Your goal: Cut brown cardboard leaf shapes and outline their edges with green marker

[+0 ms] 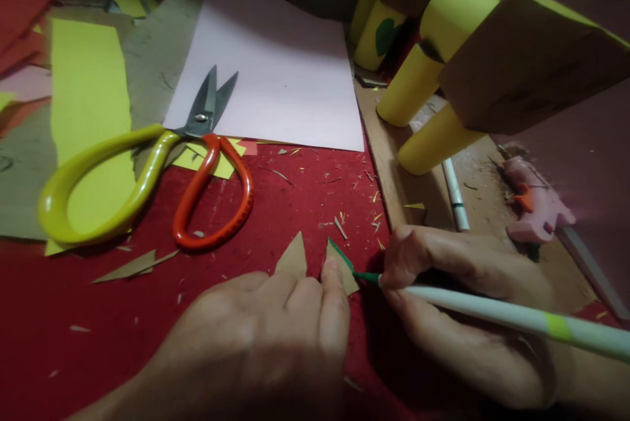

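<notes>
My right hand (457, 309) grips a white brush marker (487, 309) with a yellow-green band and a green tip. The tip meets the right edge of a small pointed cardboard piece (346, 271), where a green stripe runs along the slanted edge. With fingers together and curled, my left hand (275, 329) presses this piece onto the red surface. A second pointed cardboard piece (295, 256) shows just beyond the left fingers, its lower part hidden. Beyond the left hand lie scissors (201, 117) with one yellow and one orange-red handle, blades slightly apart.
White paper (285, 73) lies behind the scissors, and a yellow paper strip (91, 80) is at left. Yellow tubes (411, 83) and a cardboard box form (536, 60) stand at right, near a pink glue gun (534, 201). Cardboard scraps (130, 268) litter the red surface (295, 191).
</notes>
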Tool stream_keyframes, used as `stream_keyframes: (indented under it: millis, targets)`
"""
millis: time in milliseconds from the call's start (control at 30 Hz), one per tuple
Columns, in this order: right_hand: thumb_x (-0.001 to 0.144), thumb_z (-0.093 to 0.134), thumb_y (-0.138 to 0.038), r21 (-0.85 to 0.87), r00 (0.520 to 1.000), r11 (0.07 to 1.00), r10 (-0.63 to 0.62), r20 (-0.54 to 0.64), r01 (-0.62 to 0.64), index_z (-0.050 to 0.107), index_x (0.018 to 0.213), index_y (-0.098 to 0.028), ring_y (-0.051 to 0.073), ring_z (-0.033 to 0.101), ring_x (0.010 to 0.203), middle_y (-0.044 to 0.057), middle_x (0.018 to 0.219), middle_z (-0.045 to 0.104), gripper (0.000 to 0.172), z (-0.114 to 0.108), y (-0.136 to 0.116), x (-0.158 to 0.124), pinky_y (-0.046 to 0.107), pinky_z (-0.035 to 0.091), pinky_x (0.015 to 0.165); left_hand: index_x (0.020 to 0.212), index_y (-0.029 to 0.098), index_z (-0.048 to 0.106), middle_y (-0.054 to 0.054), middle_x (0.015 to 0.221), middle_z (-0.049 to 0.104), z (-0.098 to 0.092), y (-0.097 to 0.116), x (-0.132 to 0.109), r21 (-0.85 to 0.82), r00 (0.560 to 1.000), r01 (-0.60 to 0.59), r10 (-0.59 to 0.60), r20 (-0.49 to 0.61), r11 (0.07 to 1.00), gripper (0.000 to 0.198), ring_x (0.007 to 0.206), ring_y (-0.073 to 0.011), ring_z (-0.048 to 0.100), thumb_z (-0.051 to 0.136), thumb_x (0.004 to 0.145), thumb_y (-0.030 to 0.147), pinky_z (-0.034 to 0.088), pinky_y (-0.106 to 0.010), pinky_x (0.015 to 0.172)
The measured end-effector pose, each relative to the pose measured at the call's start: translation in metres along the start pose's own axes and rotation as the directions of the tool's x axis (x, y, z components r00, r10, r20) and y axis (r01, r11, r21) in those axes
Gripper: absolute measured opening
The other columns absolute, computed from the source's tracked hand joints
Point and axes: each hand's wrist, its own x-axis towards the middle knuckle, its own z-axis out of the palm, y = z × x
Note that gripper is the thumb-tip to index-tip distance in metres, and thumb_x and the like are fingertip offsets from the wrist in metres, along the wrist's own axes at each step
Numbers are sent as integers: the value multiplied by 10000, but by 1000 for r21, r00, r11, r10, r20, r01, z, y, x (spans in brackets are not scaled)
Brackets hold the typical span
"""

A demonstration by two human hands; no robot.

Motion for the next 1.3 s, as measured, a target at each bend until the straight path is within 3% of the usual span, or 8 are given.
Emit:
stream_keyframes:
  millis: [267, 567, 733, 1033, 1167, 1300]
  targets:
    - [676, 512, -43, -3, 1000, 1000, 23, -5, -23, 529, 660, -217, 65, 385, 379, -62, 494, 462, 175, -1, -3, 0, 194, 293, 340, 1138, 61, 570, -37, 735, 704, -1, 0, 0, -9, 999, 15, -14, 39, 1000, 340, 643, -203, 681, 342, 892, 117, 504, -315, 476]
    - [701, 555, -36, 26, 997, 997, 71, 37, -72, 569, 723, -202, 76, 493, 436, -34, 595, 578, 168, -1, -4, 0, 193, 365, 390, 1153, 20, 539, -86, 766, 706, 2, -3, 0, -42, 999, -21, 23, 28, 999, 363, 569, -199, 644, 310, 889, 118, 477, -316, 448]
    - [682, 546, -23, 26, 992, 993, 110, 60, -112, 551, 709, -200, 71, 482, 425, -42, 579, 574, 180, -3, -5, -1, 191, 350, 378, 1077, 49, 580, -50, 674, 682, 1, 0, 3, -11, 1000, 6, -6, 4, 1000, 308, 496, -199, 598, 345, 880, 71, 416, -331, 411]
    - [654, 523, -17, 18, 994, 997, 69, 81, -71, 531, 687, -211, 68, 429, 403, -57, 533, 523, 197, -4, -4, -1, 195, 319, 359, 1092, 48, 572, -66, 726, 712, 0, -1, 2, 5, 1000, -5, 5, 28, 1000, 325, 526, -205, 629, 329, 877, 55, 453, -327, 412]
    - [637, 519, -17, 41, 997, 999, 12, 79, -15, 519, 687, -207, 64, 402, 394, -59, 520, 497, 197, -4, -2, -1, 197, 295, 354, 1157, 15, 530, -104, 791, 721, 1, -2, 0, -62, 999, -31, 33, 32, 998, 357, 635, -219, 673, 321, 882, 106, 522, -329, 495]
    - [641, 512, -18, 44, 996, 999, 23, 88, -27, 521, 677, -207, 64, 395, 394, -55, 514, 488, 192, -4, -3, -1, 201, 294, 362, 1127, 36, 551, -83, 762, 716, 2, -2, 0, -31, 999, -28, 29, 40, 999, 346, 587, -211, 656, 319, 876, 91, 489, -325, 465]
